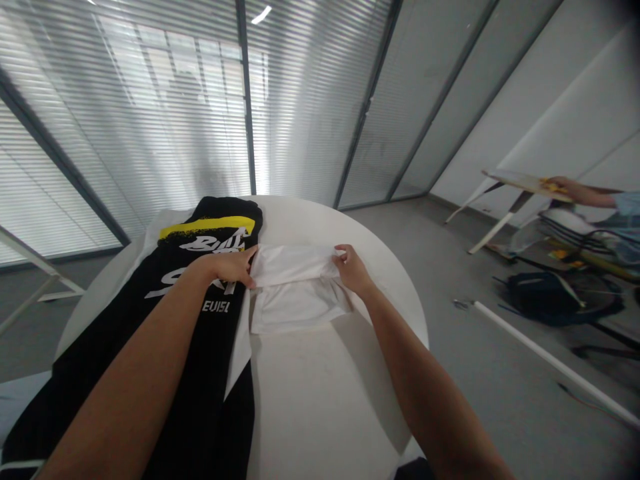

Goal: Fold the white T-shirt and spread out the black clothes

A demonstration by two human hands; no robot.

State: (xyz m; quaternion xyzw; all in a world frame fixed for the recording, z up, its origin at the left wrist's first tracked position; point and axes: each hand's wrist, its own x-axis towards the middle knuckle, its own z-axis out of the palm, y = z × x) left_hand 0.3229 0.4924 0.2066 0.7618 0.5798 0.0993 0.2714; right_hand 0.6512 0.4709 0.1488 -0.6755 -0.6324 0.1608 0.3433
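Observation:
A white cloth point(300, 303), partly folded over on itself, lies on the round white table point(320, 387). My left hand point(235, 269) pinches its left edge, thumb and fingers closed on the fabric. At the opposite edge, my right hand point(353, 268) grips the upper right corner between thumb and fingers. Under my left forearm spreads a black garment point(210, 373) with a yellow stripe and white lettering, and white fabric shows along its side. Part of the print is hidden by my left arm.
Glass partitions with blinds point(190, 120) stand behind the table. To the right, another person's hand point(575, 190) rests near a second table point(520, 180). A dark bag point(550, 297) and a white pole point(540, 353) are on the right side.

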